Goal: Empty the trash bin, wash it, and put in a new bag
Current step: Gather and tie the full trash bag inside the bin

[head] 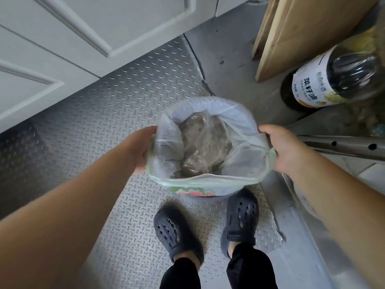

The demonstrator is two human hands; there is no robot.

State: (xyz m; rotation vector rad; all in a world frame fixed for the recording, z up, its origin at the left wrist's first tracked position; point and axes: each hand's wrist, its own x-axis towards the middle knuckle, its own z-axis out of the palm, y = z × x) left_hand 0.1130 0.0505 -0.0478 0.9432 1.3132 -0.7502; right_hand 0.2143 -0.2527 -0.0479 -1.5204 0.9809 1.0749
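The trash bin [200, 193] stood on the metal floor [116, 105] just in front of the person's shoes [177, 232], lined with a pale bag [235, 142] holding brown waste [205, 147]. The left hand [143, 149] and right hand [281, 147] each gripped the bag's rim with curled fingers. Near it, an oil bottle [325, 80] had a label reading "菜籽油".

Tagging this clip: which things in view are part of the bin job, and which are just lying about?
Part of the job:
trash bin
bag
trash
left hand
right hand

Just lying about:
oil bottle
cardboard
cabinet door
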